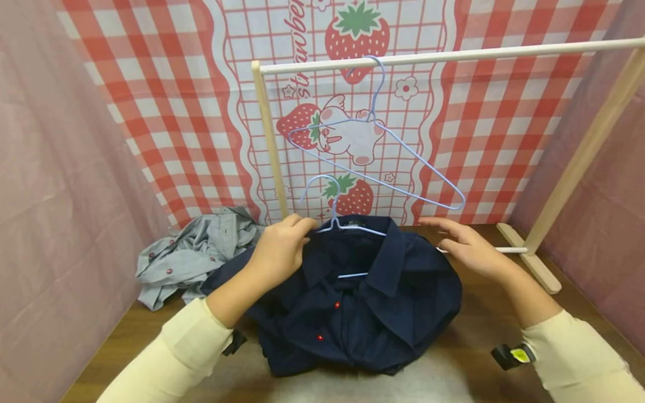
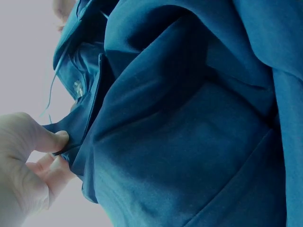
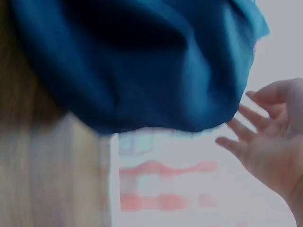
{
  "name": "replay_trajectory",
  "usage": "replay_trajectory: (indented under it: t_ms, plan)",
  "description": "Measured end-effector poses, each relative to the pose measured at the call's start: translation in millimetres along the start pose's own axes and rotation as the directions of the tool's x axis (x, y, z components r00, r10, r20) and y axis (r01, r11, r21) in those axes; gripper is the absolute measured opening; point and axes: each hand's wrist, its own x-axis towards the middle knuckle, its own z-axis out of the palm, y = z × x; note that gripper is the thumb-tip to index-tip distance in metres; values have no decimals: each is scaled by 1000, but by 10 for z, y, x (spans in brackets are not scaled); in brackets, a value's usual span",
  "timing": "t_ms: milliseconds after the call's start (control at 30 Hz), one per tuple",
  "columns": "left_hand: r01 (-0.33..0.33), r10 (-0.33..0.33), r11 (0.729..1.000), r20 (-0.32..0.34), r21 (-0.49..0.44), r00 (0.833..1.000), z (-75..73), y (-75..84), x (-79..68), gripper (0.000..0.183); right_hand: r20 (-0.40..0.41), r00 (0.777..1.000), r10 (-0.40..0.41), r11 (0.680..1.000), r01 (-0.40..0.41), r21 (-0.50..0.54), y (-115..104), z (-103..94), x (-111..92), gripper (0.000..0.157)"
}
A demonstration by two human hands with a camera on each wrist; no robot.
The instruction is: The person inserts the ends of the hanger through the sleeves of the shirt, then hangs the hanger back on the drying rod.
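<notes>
A navy collared shirt [image 1: 388, 324] with red buttons stands bunched up in front of me. Inside it is a light-blue wire hanger [image 1: 335, 210], its hook rising from the neck opening and its lower bar showing below the collar. My left hand [image 1: 279, 246] pinches the shirt at the left side of the collar. Thumb and fingers close on the fabric edge in the left wrist view, where the shirt [image 2: 180, 142] fills most of the picture. My right hand [image 3: 270, 146] is off the shirt's right shoulder, its fingers spread and holding nothing.
Behind the shirt stands a rack with a white rail [image 1: 453, 56] and wooden posts. A second light-blue hanger [image 1: 423, 161] hangs from the rail without a garment. A crumpled grey shirt [image 1: 201, 252] lies on the wooden table at left. Pink curtains [image 1: 65, 196] flank the table.
</notes>
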Motion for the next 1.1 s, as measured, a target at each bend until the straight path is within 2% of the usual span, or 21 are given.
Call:
replay_trajectory:
  t_ms: [67, 100, 167, 233, 333, 467, 600, 800, 933, 1100]
  plan:
    - [-7, 7, 1000, -8, -9, 1000, -1, -9, -9, 27, 109, 992, 68, 979, -88, 186, 106, -44, 9, 48]
    - [-10, 10, 1000, -10, -13, 1000, 0, -13, -12, 27, 149, 985, 84, 962, -120, 246, 147, -56, 16, 48]
    - [-15, 15, 1000, -13, -19, 1000, -1, -19, -15, 27, 191, 976, 101, 943, -155, 294, 193, -64, 30, 47]
    - [-19, 18, 1000, -14, -22, 1000, -4, -23, -14, 26, 189, 975, 117, 939, -170, 299, 199, -69, 42, 44]
    - [-16, 15, 1000, -7, -19, 1000, -18, -27, -12, 26, 153, 980, 126, 954, -162, 254, 176, -94, 50, 39]
    - [-3, 3, 1000, 7, -4, 1000, -36, -38, -12, 26, 102, 989, 106, 984, -119, 132, 127, -169, 41, 38]
    - [10, -10, 1000, 24, 3, 1000, -48, -49, -15, 27, 86, 993, 81, 996, -84, 27, 45, -247, 26, 32]
    - [19, -20, 1000, 44, 18, 999, -81, -60, -1, 28, 35, 995, 96, 986, -90, -142, -158, -309, -15, 11]
    - [28, -30, 999, 46, 38, 999, -93, -76, 20, 29, 0, 996, 93, 975, -91, -202, -309, -353, -58, 9]
    - [38, -41, 997, 48, 63, 998, -128, -90, 65, 27, 16, 998, 57, 968, -51, -244, -467, -406, -98, 10]
